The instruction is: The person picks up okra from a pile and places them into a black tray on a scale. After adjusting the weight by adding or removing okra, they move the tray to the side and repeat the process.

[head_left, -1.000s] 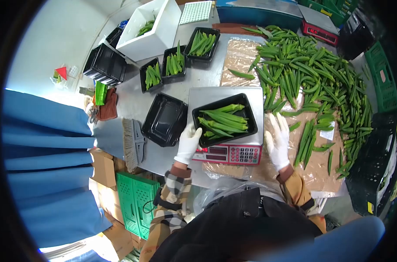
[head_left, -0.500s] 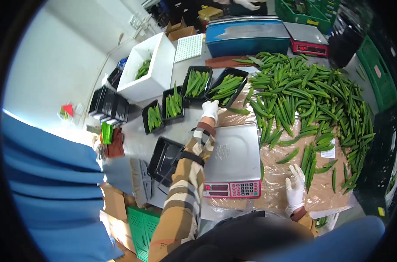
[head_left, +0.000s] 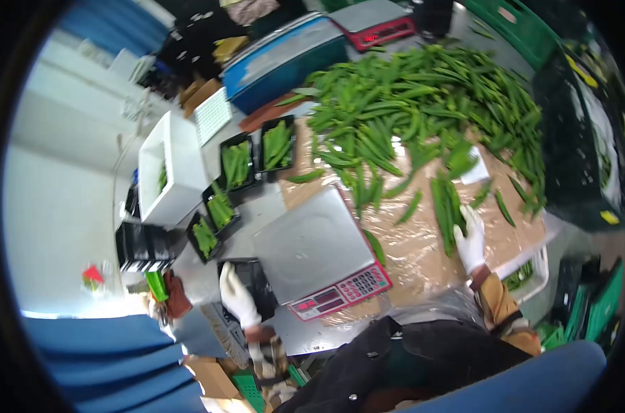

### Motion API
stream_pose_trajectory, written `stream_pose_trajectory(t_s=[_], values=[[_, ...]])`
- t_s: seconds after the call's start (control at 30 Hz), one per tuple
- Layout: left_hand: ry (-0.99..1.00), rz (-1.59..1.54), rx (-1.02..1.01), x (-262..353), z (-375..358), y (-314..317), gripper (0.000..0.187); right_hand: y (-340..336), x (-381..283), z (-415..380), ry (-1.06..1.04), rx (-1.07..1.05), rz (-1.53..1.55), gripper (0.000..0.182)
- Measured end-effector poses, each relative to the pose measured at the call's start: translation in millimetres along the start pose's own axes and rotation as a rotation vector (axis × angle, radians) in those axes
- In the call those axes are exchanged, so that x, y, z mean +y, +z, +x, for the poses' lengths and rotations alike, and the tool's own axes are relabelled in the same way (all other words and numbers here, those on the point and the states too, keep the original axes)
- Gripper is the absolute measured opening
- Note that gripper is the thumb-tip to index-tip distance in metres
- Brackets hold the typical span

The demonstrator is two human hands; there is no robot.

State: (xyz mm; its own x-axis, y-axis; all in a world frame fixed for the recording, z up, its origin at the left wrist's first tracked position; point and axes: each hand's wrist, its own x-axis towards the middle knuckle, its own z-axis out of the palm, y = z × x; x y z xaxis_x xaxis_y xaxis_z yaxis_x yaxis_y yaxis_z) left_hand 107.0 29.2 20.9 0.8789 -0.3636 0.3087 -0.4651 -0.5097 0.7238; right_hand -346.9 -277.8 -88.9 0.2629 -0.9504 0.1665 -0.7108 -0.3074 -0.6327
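Note:
My left hand [head_left: 238,296], in a white glove, is at the left edge of a black tray [head_left: 261,289] with no okra visible in it. Motion blurs its fingers, and their grip on the rim cannot be made out. My right hand [head_left: 470,241], also gloved, has thumb and fingers apart beside a few okra pods [head_left: 445,210] on the plastic-covered cardboard. Between the hands, a scale [head_left: 312,244] has a bare metal plate. Four black trays hold okra, one of them [head_left: 278,144] near the scale's far side. A large okra pile [head_left: 422,96] lies beyond.
A white foam box [head_left: 178,172] stands left of the filled trays, with stacked black trays [head_left: 140,244] nearby. A blue bin [head_left: 285,62] and a second scale [head_left: 384,33] are at the back. Dark crates [head_left: 574,151] line the right side.
My left hand has left the filled tray near the scale's far side and moved down and left to the tray without okra. My right hand stays by the loose pods. The view has turned.

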Motion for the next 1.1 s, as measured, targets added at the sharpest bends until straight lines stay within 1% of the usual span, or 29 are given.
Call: stream_pose_trajectory(t_s=[0.03, 0.07, 0.1, 0.13, 0.17, 0.2, 0.23, 0.3, 0.33, 0.37, 0.4, 0.43, 0.47, 0.57, 0.6, 0.7, 0.73, 0.77, 0.83, 0.9, 0.93, 0.97, 1.0, 1.03, 1.1], values=[[0.005, 0.132, 0.027, -16, -25, -16, 0.031, -1, 13, 2, 0.053, 0.034, -0.020, 0.055], [-0.023, 0.135, -0.047, -48, -48, -31, 0.032, -1, 21, 3, 0.107, 0.044, 0.009, 0.056], [0.087, 0.195, -0.172, -85, -66, -43, 0.033, 0, 25, 4, 0.157, 0.055, 0.044, 0.057], [-0.182, 0.413, -0.326, -84, -81, -49, 0.032, 4, 30, 8, 0.175, 0.039, 0.017, 0.062], [0.168, 0.321, -0.117, -94, -97, -36, 0.029, 11, 28, 9, 0.199, 0.040, 0.039, 0.068], [0.123, 0.301, -0.121, -101, -97, -34, 0.029, 17, 22, 13, 0.154, 0.073, 0.009, 0.075], [0.076, 0.282, -0.120, -108, -94, -35, 0.028, 18, 9, 20, 0.140, 0.017, 0.005, 0.088], [-0.004, 0.274, -0.150, -123, -78, -39, 0.027, 22, -26, 24, 0.194, -0.032, -0.244, 0.103], [-0.065, 0.174, -0.144, -130, -75, -37, 0.027, 25, -34, 27, 0.195, -0.067, -0.300, 0.108], [-0.113, 0.166, -0.139, -124, -73, -39, 0.027, 28, -35, 29, 0.199, -0.102, -0.356, 0.113], [-0.160, 0.159, -0.135, -118, -71, -43, 0.027, 30, -32, 31, 0.230, -0.135, -0.274, 0.115], [-0.208, 0.153, -0.133, -112, -68, -46, 0.028, 30, -30, 30, 0.234, -0.137, -0.262, 0.115], [-0.233, 0.170, -0.062, -99, -69, -47, 0.028, 29, -30, 30, 0.238, -0.140, -0.250, 0.115], [-0.134, -0.014, 0.402, -105, -63, -44, 0.029, 26, -24, 24, 0.260, -0.140, -0.222, 0.113], [-0.129, 0.119, 0.404, -74, -62, -48, 0.029, 26, -22, 21, 0.268, -0.139, -0.213, 0.113], [0.167, 0.164, 0.375, 6, -76, -21, 0.026, 21, -18, 23, 0.262, -0.172, -0.192, 0.109], [0.142, 0.199, 0.179, 37, -85, -13, 0.020, 18, -17, 26, 0.255, -0.190, -0.185, 0.108], [0.198, 0.241, 0.022, 47, -92, -1, 0.017, 15, -14, 29, 0.277, -0.223, -0.163, 0.106], [0.349, 0.498, -0.360, 33, -97, 10, 0.019, 10, -8, 36, 0.327, -0.282, -0.112, 0.104], [0.378, 0.414, -0.371, 37, -107, 21, 0.022, 1, -4, 35, 0.285, -0.330, -0.101, 0.100], [0.423, 0.428, -0.288, 41, -110, 22, 0.027, -5, -2, 33, 0.266, -0.354, -0.098, 0.098], [0.429, 0.378, -0.245, 60, -111, 27, 0.028, -14, -1, 29, 0.248, -0.380, -0.095, 0.097], [0.424, 0.331, -0.205, 85, -114, 39, 0.030, -41, -3, 25, 0.287, -0.406, 0.036, 0.092], [0.418, 0.287, -0.159, 107, -116, 47, 0.031, -44, 7, 22, 0.251, -0.361, 0.147, 0.091], [0.408, 0.170, -0.258, 150, -118, 71, 0.034, -53, 36, 15, 0.179, -0.266, 0.369, 0.088]])
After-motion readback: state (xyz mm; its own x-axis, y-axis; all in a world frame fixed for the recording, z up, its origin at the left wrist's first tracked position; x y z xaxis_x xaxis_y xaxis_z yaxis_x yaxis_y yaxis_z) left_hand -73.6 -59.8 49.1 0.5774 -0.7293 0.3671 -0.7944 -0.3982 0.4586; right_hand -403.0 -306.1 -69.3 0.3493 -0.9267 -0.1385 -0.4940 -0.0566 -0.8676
